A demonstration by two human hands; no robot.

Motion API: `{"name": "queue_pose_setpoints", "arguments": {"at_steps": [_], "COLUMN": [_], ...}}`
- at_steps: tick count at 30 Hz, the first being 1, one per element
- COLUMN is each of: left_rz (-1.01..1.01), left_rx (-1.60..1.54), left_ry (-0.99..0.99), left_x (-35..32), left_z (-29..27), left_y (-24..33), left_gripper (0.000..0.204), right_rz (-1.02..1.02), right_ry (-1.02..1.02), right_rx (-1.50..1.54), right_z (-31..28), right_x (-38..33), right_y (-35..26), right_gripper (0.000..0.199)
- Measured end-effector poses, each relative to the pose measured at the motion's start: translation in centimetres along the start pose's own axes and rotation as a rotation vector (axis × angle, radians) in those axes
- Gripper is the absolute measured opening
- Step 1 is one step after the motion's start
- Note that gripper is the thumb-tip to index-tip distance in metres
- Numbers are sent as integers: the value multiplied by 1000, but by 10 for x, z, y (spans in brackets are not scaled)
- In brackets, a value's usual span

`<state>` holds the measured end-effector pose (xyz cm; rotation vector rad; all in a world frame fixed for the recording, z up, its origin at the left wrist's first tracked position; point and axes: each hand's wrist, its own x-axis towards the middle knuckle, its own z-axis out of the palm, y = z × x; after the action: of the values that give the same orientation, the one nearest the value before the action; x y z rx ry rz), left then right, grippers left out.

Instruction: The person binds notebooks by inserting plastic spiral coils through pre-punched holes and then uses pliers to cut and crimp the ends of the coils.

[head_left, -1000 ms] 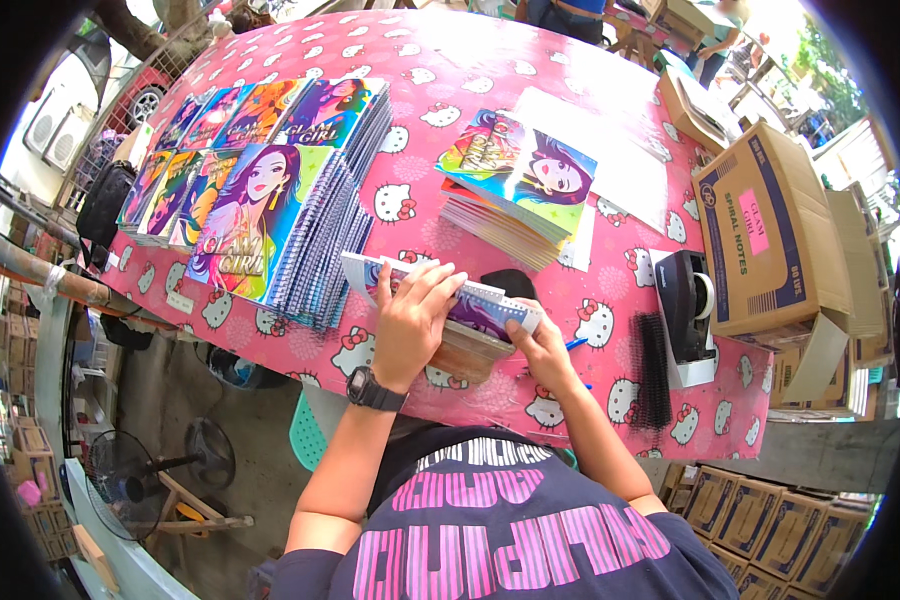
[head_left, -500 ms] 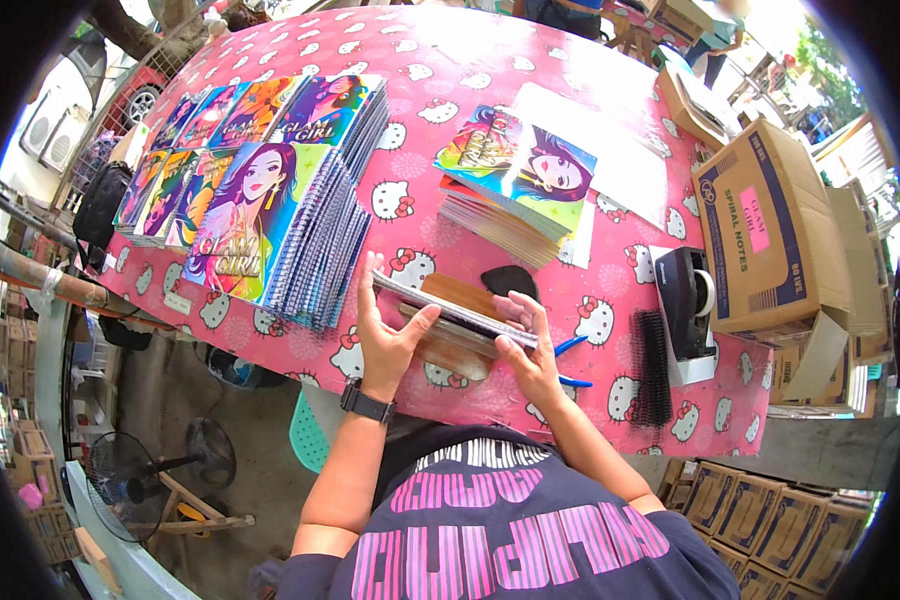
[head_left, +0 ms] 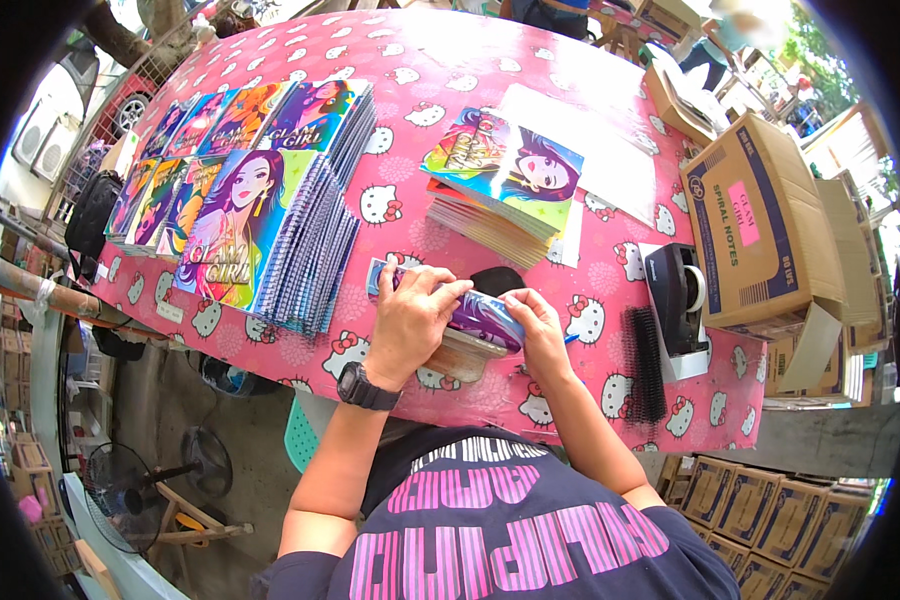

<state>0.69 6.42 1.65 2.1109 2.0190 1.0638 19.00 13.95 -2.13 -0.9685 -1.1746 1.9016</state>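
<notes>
Now we've got both hands clamped on the glossy purple-covered notebook point(head_left: 450, 305), left hand point(head_left: 410, 325) on top, right hand point(head_left: 537, 325) at its end, over the pink bench point(head_left: 530, 60) edge; light, bendy, slick cover, so hold the edges.

Fanned notebooks point(head_left: 270, 215) lie left of the left hand point(head_left: 410, 325) — a stack point(head_left: 500, 190) beyond it; tape dispenser point(head_left: 678, 300) right of the right hand point(head_left: 537, 325).
</notes>
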Motion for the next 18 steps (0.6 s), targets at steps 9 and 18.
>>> {"name": "queue_pose_setpoints", "arguments": {"at_steps": [9, 18], "left_rz": [133, 145], "left_rx": [50, 79], "left_ry": [156, 251], "left_x": [-39, -64], "left_z": [8, 11], "left_y": [-3, -1], "left_gripper": [37, 37], "right_rz": [91, 110], "right_ry": [-164, -124], "right_rx": [-146, -149], "right_z": [-2, -5], "right_x": [-3, 2], "right_y": [-21, -17], "right_gripper": [13, 13]}}
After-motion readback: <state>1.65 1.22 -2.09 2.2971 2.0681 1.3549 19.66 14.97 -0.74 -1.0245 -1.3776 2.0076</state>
